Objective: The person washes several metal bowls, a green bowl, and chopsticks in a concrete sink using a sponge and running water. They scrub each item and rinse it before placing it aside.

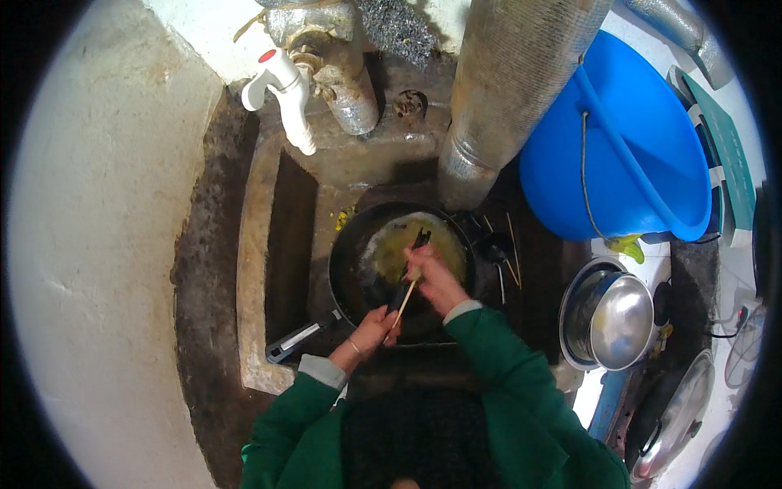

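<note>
A dark wok (338, 269) with frothy yellowish liquid sits in the stone sink. Its black and silver handle (297, 340) points to the lower left. My left hand (373, 330) is closed round a black utensil (397, 300), seemingly a slotted spatula, whose dark end rises over the wok. My right hand (436, 281) is closed on a thin pale wooden stick (405, 303), which looks like a chopstick; it slants down towards my left hand. The right fingers are against the utensil near its far end. How they grip it is partly hidden.
A white tap (289, 94) with a red mark hangs over the sink's back left. A foil-wrapped pipe (509, 98) stands behind the wok. At right are a blue bucket (562, 179), stacked metal bowls (623, 322), a lid (676, 416), and a black ladle (493, 247) beside thin sticks.
</note>
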Tool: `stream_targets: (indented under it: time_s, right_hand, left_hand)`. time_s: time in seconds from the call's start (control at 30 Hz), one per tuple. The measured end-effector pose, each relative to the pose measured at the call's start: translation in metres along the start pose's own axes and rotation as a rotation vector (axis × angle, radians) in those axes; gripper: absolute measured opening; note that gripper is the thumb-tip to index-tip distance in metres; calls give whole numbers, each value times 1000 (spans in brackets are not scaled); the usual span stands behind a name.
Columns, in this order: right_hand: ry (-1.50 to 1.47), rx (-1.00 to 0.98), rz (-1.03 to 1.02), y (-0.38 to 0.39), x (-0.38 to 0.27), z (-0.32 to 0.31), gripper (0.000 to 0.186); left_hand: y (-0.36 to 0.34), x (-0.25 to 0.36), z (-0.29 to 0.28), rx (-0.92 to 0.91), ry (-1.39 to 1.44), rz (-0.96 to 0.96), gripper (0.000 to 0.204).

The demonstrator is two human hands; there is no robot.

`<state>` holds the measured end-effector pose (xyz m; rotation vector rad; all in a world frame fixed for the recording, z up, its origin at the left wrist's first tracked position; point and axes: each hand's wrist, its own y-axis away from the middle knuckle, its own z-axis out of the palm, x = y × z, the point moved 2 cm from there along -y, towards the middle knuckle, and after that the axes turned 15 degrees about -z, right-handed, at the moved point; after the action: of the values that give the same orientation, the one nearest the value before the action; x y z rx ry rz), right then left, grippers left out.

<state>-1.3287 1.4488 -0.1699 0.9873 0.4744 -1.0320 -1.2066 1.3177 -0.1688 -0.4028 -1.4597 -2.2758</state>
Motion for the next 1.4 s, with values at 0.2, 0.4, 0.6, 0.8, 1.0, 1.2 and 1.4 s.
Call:
stream_targets:
  time_s: [0.2,0.4,0.6,0.8,1.0,1.2,1.4]
  right_hand:
    - [-83,115,-175,2,-20,9,17]
    - [-164,-82,156,32,54,13,28]
    - [98,-186,70,2,42,-15,19]
    - [1768,-281,-650,-38,0,-51,51]
    - [1619,-539,-648,-50,78,-114,43]
    - [787,-335,-283,-37,15,-59,38]
    - [1571,-1029,-517,35,-11,41,41]
  left_hand:
    - [15,1,11,20,106,-66,16]
    - [8,26,24,150,372,55,14]
    - [6,27,-25,266,81,-29,17]
    - [4,28,-46,327,-39,-54,18]
    - [0,36,-40,457,-183,22,23]
    - [-12,25,-67,732,-813,228,25]
    - [14,54,-18,723,-1384,128,22]
